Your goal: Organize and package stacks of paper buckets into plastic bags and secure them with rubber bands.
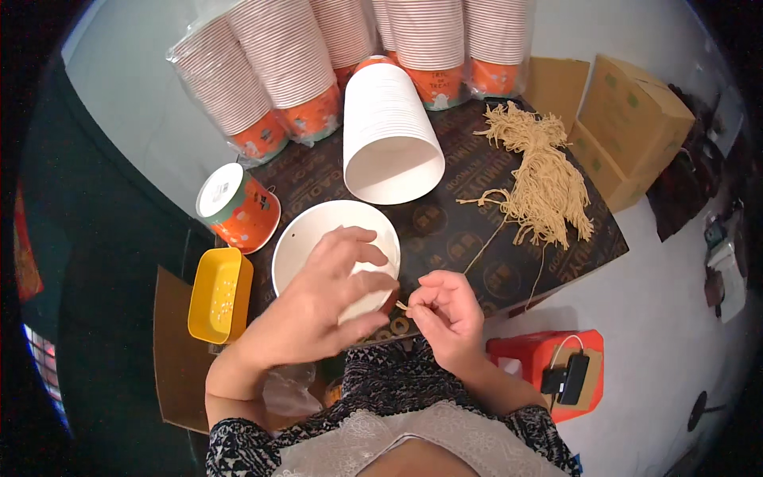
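Cup: a white paper cup (pixel 338 238) sits open side up at the near edge of the dark board (pixel 445 230).
Left hand (pixel 330 294): curled over the cup's rim, gripping it.
Right hand (pixel 447 310): fingers pinched shut on a tan string (pixel 485 250) just beside the cup.
Strings: a loose bundle (pixel 540 179) lies farther right.
Behind: a cup stack (pixel 389 131) on its side.

I have a single view here, from the head camera, a wide fisheye looking steeply down from close above the dark printed board (pixel 469 238) and the person's lap. Straight edges bow toward the rim, and both forearms enter from the lower edge.
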The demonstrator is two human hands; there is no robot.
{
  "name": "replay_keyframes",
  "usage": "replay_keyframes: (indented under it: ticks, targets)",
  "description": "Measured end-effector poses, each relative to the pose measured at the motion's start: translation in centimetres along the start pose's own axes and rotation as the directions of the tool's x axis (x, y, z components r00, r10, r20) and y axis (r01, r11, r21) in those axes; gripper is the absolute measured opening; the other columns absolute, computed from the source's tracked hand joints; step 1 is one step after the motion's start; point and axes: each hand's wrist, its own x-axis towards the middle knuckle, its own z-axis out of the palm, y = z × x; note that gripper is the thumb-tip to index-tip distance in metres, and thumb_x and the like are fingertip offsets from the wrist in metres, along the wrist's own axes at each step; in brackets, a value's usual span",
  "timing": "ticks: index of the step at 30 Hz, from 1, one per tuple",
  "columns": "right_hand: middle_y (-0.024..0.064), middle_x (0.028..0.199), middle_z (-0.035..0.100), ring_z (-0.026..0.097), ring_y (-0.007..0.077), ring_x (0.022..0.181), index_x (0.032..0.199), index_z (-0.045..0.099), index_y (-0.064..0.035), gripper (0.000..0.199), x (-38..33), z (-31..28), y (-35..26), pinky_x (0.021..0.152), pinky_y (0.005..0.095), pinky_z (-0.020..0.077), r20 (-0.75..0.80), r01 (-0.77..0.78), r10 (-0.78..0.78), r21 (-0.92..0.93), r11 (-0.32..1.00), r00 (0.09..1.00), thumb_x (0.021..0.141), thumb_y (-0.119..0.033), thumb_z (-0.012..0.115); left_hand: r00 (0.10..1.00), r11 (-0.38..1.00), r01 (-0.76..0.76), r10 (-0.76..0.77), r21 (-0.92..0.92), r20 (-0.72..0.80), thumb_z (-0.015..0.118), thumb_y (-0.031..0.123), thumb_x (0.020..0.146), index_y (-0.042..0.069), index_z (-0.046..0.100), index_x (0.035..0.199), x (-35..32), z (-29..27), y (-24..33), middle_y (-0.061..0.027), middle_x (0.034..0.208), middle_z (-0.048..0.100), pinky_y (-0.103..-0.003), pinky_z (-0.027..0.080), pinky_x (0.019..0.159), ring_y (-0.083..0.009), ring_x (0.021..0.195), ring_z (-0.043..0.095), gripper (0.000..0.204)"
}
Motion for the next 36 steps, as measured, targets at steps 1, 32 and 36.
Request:
replay_keyframes:
  ticks: [1, 32, 36]
  targets:
    - [0.0071, 0.093, 0.06, 0.058, 0.0097, 0.084, 0.122, 0.042, -0.0021, 0.035, -0.1, 0.0, -0.4, 0.074, 0.0222, 0.0458, 0.004, -0.014, 0.014, 0.017, 1.0, 1.0, 0.09, 0.006, 0.055, 0.999, 0.995, -0.051, 0.05, 0.08, 0.006, 0.078, 0.013, 0.071, 0.005, 0.063, 0.102, 0.1, 0.2, 0.5, -0.0133, 0.112, 0.054, -0.055, 0.035, 0.103, -0.04, 0.121, 0.046, 0.035]
    - [-0.0068, 0.061, 0.049, 0.04, -0.0008, 0.054, 0.077, 0.057, -0.0024, 0.01, 0.6, 0.7, -0.9, 0.046, 0.0193, 0.0322, 0.01, 0.106, -0.109, -0.332, 0.937, 0.994, 0.082, 0.005, 0.063, 0.971, 0.987, 0.141, -0.123, 0.075, -0.205, 0.069, 0.002, 0.079, 0.002, 0.061, 0.083, -1.1, 0.8, -1.4, -0.0104, 0.091, 0.064, -0.051, 0.037, 0.104, -0.0311, 0.106, 0.06, 0.008]
    - [-0.0066, 0.063, 0.05, 0.042, -0.0008, 0.055, 0.079, 0.058, -0.0016, 0.009, 0.8, 0.5, -0.3, 0.048, 0.0188, 0.0334, 0.025, 0.085, -0.081, -0.336, 0.938, 0.996, 0.084, 0.004, 0.063, 0.963, 0.982, 0.187, -0.177, 0.033, -0.202, 0.066, 0.0, 0.079, 0.001, 0.061, 0.083, -1.2, 0.9, -1.5, -0.0091, 0.089, 0.065, -0.05, 0.032, 0.11, -0.0302, 0.106, 0.062, 0.006]
